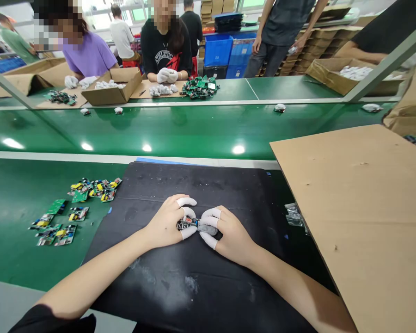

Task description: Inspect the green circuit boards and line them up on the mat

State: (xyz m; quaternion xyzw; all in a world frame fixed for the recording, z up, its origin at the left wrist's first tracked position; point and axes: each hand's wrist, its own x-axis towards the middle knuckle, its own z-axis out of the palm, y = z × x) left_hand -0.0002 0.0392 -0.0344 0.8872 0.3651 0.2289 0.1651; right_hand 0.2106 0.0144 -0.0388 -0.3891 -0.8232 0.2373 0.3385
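Over the middle of a black mat (152, 189), my two hands meet around small parts. My left hand (171, 222), with white finger covers, grips a small circuit board (186, 224) with dark components. White covers are also on the fingers of my right hand (225, 231), which are closed around a rounded grey piece (208, 229) against the board's right end. My fingertips partly hide both pieces. Left of the mat, several loose circuit boards (78, 213) with yellow parts lie on the green surface.
A large cardboard sheet (360, 203) slants at the right, beside clear plastic pieces (293, 214). Beyond the mat runs a green belt (194, 132) carrying small white-topped items. Other people sit or stand behind it, near open boxes (114, 95).
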